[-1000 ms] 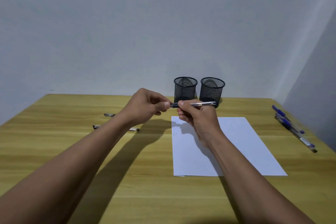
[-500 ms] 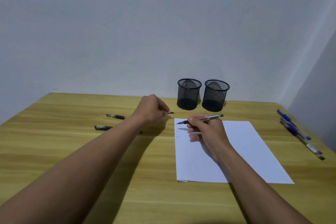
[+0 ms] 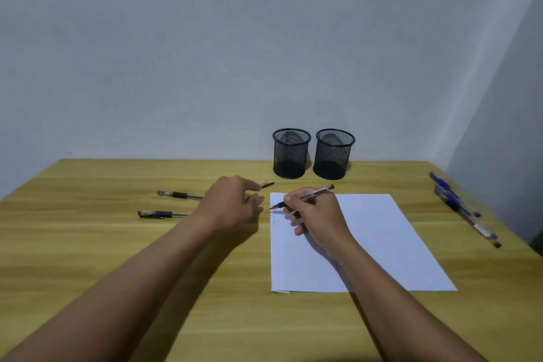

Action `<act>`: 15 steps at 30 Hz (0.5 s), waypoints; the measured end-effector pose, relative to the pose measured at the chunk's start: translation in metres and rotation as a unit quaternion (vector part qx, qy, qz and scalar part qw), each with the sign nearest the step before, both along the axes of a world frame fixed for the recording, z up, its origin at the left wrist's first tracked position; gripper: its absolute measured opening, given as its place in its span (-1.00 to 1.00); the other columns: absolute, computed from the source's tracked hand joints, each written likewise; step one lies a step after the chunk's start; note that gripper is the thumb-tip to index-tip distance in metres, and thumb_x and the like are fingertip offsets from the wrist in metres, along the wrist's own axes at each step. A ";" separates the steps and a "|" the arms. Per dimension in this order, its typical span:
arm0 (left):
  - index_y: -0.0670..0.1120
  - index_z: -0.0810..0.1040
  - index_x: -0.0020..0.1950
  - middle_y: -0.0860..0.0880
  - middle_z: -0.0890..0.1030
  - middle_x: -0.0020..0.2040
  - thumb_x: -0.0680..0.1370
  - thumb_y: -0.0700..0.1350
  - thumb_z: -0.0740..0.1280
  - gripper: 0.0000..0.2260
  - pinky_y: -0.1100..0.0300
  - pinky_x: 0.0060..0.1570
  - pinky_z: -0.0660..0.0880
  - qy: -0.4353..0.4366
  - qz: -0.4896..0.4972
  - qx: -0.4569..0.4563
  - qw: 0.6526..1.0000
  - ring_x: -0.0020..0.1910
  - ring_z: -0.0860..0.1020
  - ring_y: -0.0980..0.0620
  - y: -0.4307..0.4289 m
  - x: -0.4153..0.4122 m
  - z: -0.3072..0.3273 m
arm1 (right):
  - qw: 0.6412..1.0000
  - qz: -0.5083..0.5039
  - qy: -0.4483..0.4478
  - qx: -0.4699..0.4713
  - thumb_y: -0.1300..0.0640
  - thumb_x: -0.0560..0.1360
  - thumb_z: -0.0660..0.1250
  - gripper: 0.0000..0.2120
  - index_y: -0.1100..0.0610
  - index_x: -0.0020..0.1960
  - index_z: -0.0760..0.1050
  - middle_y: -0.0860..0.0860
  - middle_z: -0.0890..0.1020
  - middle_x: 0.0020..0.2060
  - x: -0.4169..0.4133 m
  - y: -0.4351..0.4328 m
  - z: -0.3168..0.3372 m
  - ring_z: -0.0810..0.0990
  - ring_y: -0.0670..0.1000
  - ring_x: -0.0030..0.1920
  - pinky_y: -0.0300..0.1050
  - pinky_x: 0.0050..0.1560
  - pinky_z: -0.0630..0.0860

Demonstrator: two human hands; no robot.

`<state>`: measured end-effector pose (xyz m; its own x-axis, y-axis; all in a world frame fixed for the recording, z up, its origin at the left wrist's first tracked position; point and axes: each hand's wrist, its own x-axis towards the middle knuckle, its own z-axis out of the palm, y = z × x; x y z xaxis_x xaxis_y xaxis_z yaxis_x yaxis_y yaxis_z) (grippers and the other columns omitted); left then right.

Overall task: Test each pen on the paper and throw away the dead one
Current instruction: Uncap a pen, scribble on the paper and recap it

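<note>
In the head view, an uncapped pen (image 3: 305, 196) is held in the right hand (image 3: 316, 214) in a writing grip, the fingers clamped around its barrel and its tip brought down at the far left corner of the paper (image 3: 382, 244); whether the tip touches the sheet cannot be told. A small dark cap (image 3: 267, 185) is pinched in the fingertips of the left hand (image 3: 229, 204), just off the paper's left edge. A faint scribble (image 3: 275, 221) is seen on the paper just below the pen tip, so at least one test is judged to have been made already. Two black pens (image 3: 164, 214) are laid on the surface toward its left edge, partly hidden by the left hand. A cluster of blue pens (image 3: 458, 206) is laid along the right edge of the surface. Two mesh cups (image 3: 291, 153) are stood side by side at the far edge, and both look empty. Nothing is seen discarded yet, so most of the testing, and the throwing away of the dead pen, is judged still to be left.
</note>
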<state>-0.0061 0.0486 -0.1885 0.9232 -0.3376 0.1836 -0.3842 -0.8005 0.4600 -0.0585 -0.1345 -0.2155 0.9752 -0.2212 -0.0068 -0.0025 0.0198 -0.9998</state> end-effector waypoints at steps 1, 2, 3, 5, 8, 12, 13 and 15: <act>-0.01 0.63 0.24 -0.01 0.68 0.17 0.53 0.08 0.33 -0.67 0.11 0.14 0.54 0.012 -0.010 0.012 1.000 0.16 0.62 -0.03 0.005 -0.012 -0.001 | 1.000 0.003 -0.002 -0.011 0.25 0.57 0.41 -0.89 0.30 -0.06 0.65 0.16 0.63 -0.31 -0.001 0.000 0.001 0.52 0.04 -0.32 -0.11 -0.40 0.44; -0.01 0.64 0.18 -0.01 0.69 0.13 0.50 0.16 0.32 -0.64 0.06 0.11 0.56 0.023 -0.020 0.025 0.999 0.12 0.62 -0.04 0.009 -0.025 -0.004 | 1.000 0.006 -0.004 -0.023 0.25 0.56 0.42 -0.90 0.31 -0.07 0.64 0.16 0.61 -0.32 -0.004 0.001 0.002 0.51 0.06 -0.31 -0.11 -0.40 0.44; -0.02 0.64 0.09 -0.01 0.69 0.06 0.46 0.23 0.30 -0.61 0.01 0.06 0.58 0.029 -0.030 0.043 0.998 0.06 0.63 -0.06 0.011 -0.035 -0.006 | 0.999 0.007 -0.009 -0.034 0.26 0.55 0.43 -0.89 0.32 -0.07 0.63 0.16 0.60 -0.33 -0.005 0.002 0.003 0.50 0.08 -0.30 -0.10 -0.41 0.44; -0.03 0.59 -0.02 -0.01 0.65 0.00 0.45 0.29 0.27 -0.59 -0.03 -0.02 0.57 0.031 -0.051 0.095 0.994 -0.01 0.59 -0.08 0.009 -0.052 -0.010 | 0.999 0.001 -0.018 -0.050 0.27 0.54 0.43 -0.88 0.35 -0.06 0.62 0.18 0.58 -0.32 -0.009 0.004 0.005 0.49 0.11 -0.30 -0.09 -0.43 0.44; 0.00 0.59 0.18 0.02 0.57 0.21 0.53 0.26 0.24 -0.58 0.01 0.10 0.52 0.025 -0.068 0.129 0.989 0.16 0.55 -0.09 0.005 -0.066 -0.016 | 0.997 -0.014 -0.035 -0.070 0.29 0.54 0.42 -0.88 0.38 -0.06 0.60 0.19 0.55 -0.35 -0.015 0.006 0.008 0.48 0.13 -0.34 -0.09 -0.47 0.43; -0.06 0.56 0.27 -0.03 0.53 0.29 0.56 0.22 0.23 -0.55 0.00 0.16 0.48 0.030 -0.059 0.140 0.988 0.21 0.51 -0.12 0.004 -0.069 -0.019 | 0.994 -0.026 -0.028 -0.100 0.22 0.53 0.41 -0.84 0.30 -0.14 0.52 0.16 0.55 -0.44 -0.024 0.007 0.000 0.46 0.08 -0.45 -0.09 -0.48 0.38; -0.07 0.56 0.25 -0.03 0.54 0.25 0.56 0.22 0.24 -0.55 -0.01 0.14 0.49 0.032 -0.057 0.142 0.988 0.19 0.52 -0.13 0.004 -0.069 -0.018 | 0.994 -0.031 -0.026 -0.104 0.18 0.52 0.41 -0.83 0.25 -0.18 0.51 0.15 0.57 -0.46 -0.025 0.007 -0.004 0.47 0.08 -0.46 -0.09 -0.47 0.38; -0.08 0.56 0.26 -0.04 0.53 0.24 0.56 0.22 0.24 -0.54 -0.02 0.14 0.48 0.036 -0.056 0.146 0.987 0.19 0.51 -0.14 0.003 -0.070 -0.017 | 0.992 -0.042 -0.021 -0.118 0.13 0.48 0.41 -0.82 0.18 -0.23 0.50 0.14 0.61 -0.46 -0.027 0.006 -0.011 0.51 0.11 -0.45 -0.02 -0.41 0.43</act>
<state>-0.0759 0.0513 -0.2058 0.8843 -0.4669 -0.0016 -0.4523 -0.8575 0.2451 -0.0856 -0.1287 -0.2262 0.9515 -0.2927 0.0942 0.0301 -0.2161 -0.9759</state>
